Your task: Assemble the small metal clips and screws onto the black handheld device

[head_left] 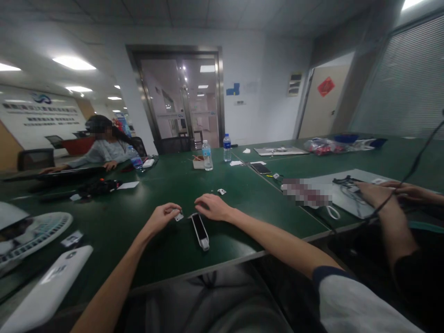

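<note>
My left hand (162,219) is closed in a pinch on a small whitish flat piece with dark spots (179,216), held just over the green table. A slim device with a black face and white edges (200,230) lies on the table between my hands, slanting toward me. A small pale tip shows at its far end. Beside that end is my right hand (214,206), its fingers loosely bent and apart; nothing shows in them, though their undersides are hidden. Another small black-and-white piece (222,191) lies beyond my right hand.
Bottles (207,156) stand at the back. A white fan (41,236) and a white case (48,289) are at left. Another person's hand (376,193) works over a silver board (360,208) at right, with a cable hanging nearby. A person (104,148) sits at far left.
</note>
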